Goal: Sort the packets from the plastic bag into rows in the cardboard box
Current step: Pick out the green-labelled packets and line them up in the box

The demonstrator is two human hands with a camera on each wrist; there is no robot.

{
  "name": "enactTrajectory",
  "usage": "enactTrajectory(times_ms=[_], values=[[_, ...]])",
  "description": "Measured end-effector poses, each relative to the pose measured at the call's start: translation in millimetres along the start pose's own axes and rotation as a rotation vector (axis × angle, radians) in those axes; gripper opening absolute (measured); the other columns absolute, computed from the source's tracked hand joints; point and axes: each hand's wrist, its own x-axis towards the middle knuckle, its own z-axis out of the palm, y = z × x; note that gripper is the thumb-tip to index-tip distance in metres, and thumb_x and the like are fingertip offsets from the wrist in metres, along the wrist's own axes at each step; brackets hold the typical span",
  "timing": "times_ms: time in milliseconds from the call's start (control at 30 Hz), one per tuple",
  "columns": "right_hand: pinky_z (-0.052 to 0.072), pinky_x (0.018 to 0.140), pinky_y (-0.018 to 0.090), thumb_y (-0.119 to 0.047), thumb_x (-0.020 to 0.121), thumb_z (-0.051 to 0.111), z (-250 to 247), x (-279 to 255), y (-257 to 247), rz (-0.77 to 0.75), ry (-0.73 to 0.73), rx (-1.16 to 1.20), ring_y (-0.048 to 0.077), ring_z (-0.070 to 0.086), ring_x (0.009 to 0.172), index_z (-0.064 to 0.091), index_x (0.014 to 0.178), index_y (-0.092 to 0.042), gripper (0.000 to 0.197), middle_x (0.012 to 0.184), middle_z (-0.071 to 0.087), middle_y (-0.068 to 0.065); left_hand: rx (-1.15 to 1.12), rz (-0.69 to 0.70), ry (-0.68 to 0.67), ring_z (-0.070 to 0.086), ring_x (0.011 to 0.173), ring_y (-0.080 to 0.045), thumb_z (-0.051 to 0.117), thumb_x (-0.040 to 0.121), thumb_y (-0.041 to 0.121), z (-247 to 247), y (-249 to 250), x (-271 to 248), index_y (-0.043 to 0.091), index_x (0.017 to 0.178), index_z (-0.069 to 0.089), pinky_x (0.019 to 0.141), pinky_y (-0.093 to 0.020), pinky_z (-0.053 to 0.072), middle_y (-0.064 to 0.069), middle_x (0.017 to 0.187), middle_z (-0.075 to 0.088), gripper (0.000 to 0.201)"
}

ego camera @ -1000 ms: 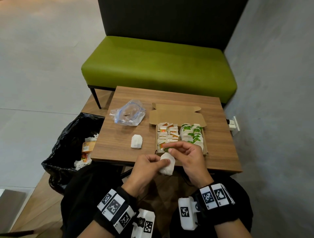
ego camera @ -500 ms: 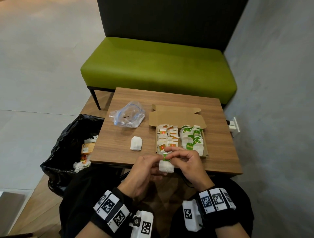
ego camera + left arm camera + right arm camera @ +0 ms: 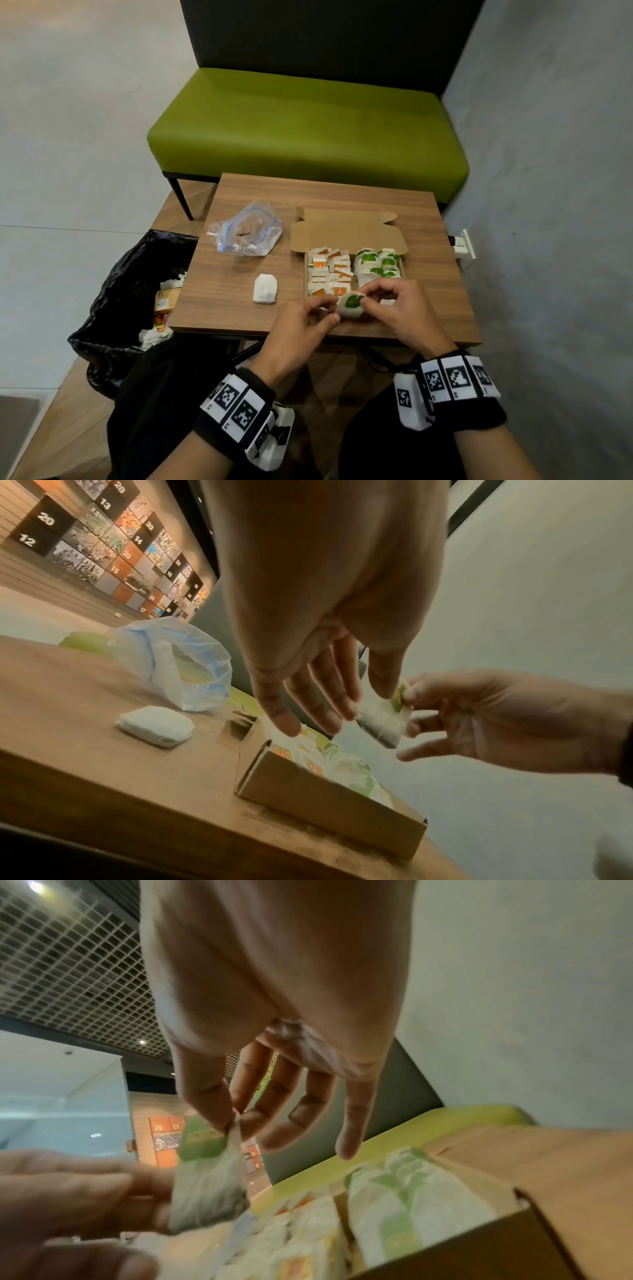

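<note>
Both hands hold one white packet with a green label (image 3: 350,304) just above the near edge of the cardboard box (image 3: 346,233). My left hand (image 3: 334,308) pinches its left side, and my right hand (image 3: 368,298) pinches its top edge between thumb and forefinger. The same packet (image 3: 380,718) hangs above the box's near wall (image 3: 329,804) in the left wrist view. Orange-label packets (image 3: 327,274) fill the box's left rows and green-label packets (image 3: 376,265) the right rows. The clear plastic bag (image 3: 245,233) lies left of the box. One plain white packet (image 3: 265,288) lies on the table.
The small wooden table (image 3: 445,274) stands before a green bench (image 3: 308,130). A black rubbish bag (image 3: 113,308) with scraps sits on the floor at the table's left. A grey wall and a white socket (image 3: 464,245) are close on the right.
Both hands moved forward from over my lap to the box's near edge. The packet was turned so its green label faces up.
</note>
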Motion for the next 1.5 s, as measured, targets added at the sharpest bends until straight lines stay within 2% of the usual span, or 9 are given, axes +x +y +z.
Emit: enactTrajectory(times_ms=[167,367,533,667,833,967,1067,1200,1500], values=[[0.052,0.064,0.027,-0.013,0.086,0.074,-21.1,26.3,24.3,0.046,0.245,-0.162,0.009,0.061,0.073,0.076,0.097,-0.020,0.013,0.082,0.070,-0.009,-0.010,-0.010,0.151,0.062,0.093,0.004,0.068,0.091,0.024,-8.3,-7.7,8.9,0.028,0.121,0.065,0.074,-0.012,0.050,0.014,0.107,0.069,0.031],[0.046,0.065,0.020,-0.014,0.085,0.076,-28.0,43.5,42.4,0.159,0.065,-0.225,0.005,0.061,0.075,0.074,0.090,-0.026,0.013,0.087,0.069,-0.010,-0.077,-0.059,0.269,0.066,0.086,-0.001,0.069,0.091,0.017,-30.1,-21.9,14.6,0.020,0.111,0.069,0.076,-0.019,0.055,0.006,0.097,0.073,0.021],[0.050,0.074,0.028,-0.025,0.087,0.074,-7.5,56.0,55.4,0.272,0.002,-0.474,0.006,0.060,0.088,0.073,0.094,-0.030,0.008,0.094,0.067,-0.011,-0.044,-0.157,0.350,0.069,0.086,-0.011,0.068,0.091,0.020,-49.4,-36.2,27.6,0.021,0.104,0.070,0.083,-0.037,0.058,0.001,0.091,0.072,0.013],[0.057,0.077,0.034,-0.030,0.088,0.072,0.4,60.8,60.9,0.259,0.077,-0.586,0.008,0.063,0.088,0.072,0.099,-0.033,0.011,0.097,0.070,-0.011,0.023,-0.183,0.422,0.065,0.078,-0.008,0.067,0.090,0.014,-59.8,-40.4,35.8,0.016,0.100,0.069,0.066,-0.019,0.050,-0.001,0.090,0.070,0.010],[0.053,0.077,0.032,-0.028,0.089,0.071,8.1,61.5,61.2,0.196,0.152,-0.683,0.012,0.059,0.092,0.071,0.106,-0.028,0.017,0.107,0.064,-0.007,0.115,-0.238,0.514,0.061,0.077,-0.010,0.067,0.086,0.011,-67.8,-51.5,41.8,0.014,0.100,0.069,0.069,-0.027,0.048,0.006,0.083,0.065,0.014],[0.046,0.068,0.025,-0.026,0.086,0.074,5.6,56.6,57.8,0.176,0.217,-0.635,0.010,0.057,0.086,0.067,0.099,-0.025,0.015,0.099,0.059,-0.008,0.207,-0.301,0.524,0.064,0.088,-0.021,0.068,0.084,0.012,-71.4,-63.2,43.7,0.010,0.107,0.067,0.076,-0.030,0.045,0.003,0.091,0.065,0.023],[0.050,0.066,0.028,-0.029,0.080,0.078,2.8,54.0,52.7,0.220,0.111,-0.679,0.010,0.059,0.079,0.059,0.077,-0.028,0.020,0.082,0.058,-0.011,0.261,-0.373,0.519,0.062,0.105,-0.025,0.069,0.083,0.011,-71.7,-69.0,46.2,0.006,0.119,0.063,0.083,-0.030,0.043,-0.010,0.114,0.066,0.037],[0.051,0.068,0.032,-0.040,0.076,0.081,8.1,59.3,47.6,0.252,0.009,-0.851,0.012,0.057,0.075,0.055,0.072,-0.024,0.031,0.074,0.059,-0.008,0.299,-0.405,0.481,0.060,0.112,-0.026,0.075,0.083,0.026,-65.4,-74.4,53.6,0.004,0.125,0.058,0.091,-0.035,0.045,-0.013,0.121,0.064,0.050],[0.053,0.069,0.034,-0.044,0.078,0.079,5.9,57.9,43.0,0.240,0.053,-0.837,0.011,0.058,0.073,0.056,0.071,-0.024,0.031,0.072,0.059,-0.008,0.408,-0.454,0.420,0.060,0.098,-0.023,0.079,0.077,0.034,-58.2,-79.5,60.8,0.021,0.095,0.064,0.092,-0.046,0.051,-0.004,0.108,0.060,0.027]])
